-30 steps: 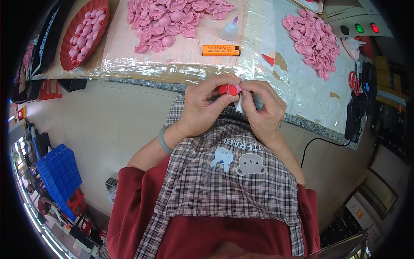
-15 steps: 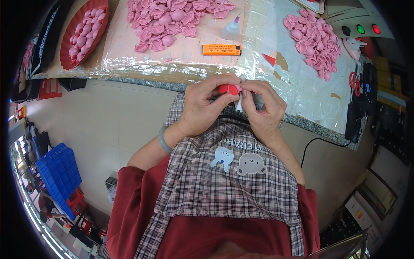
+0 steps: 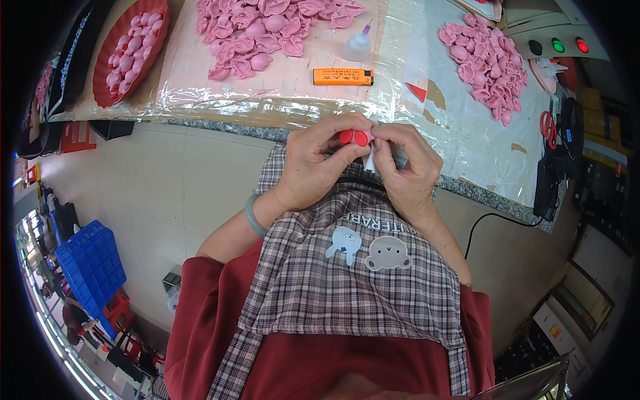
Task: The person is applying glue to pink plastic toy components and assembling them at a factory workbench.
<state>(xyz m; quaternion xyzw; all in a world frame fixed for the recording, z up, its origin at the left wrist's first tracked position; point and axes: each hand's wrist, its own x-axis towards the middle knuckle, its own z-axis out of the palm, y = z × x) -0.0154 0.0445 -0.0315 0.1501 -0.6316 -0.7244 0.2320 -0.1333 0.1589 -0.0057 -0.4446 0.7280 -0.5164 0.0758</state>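
Note:
Just off the table's front edge, both my hands meet around a small pink piece with two red ovals (image 3: 361, 139). My left hand (image 3: 312, 159) pinches it from the left, thumb below and index finger above. From the other side my right hand (image 3: 408, 159) closes its thumb and fingertips on the piece's right end. A white thin thing (image 3: 369, 161) shows below the piece, between my hands; I cannot make out what it is. Beyond my hands lie an orange lighter (image 3: 343, 77) and a small translucent squeeze bottle (image 3: 357, 47) with a needle tip.
A heap of pink moulded pieces (image 3: 267, 43) lies at the far middle, another pink heap (image 3: 483, 67) at the right. A red fluted tray (image 3: 105, 90) holds pink and red balls. Red-handled scissors (image 3: 548, 128) and a box with lit buttons (image 3: 559, 45) are at the right.

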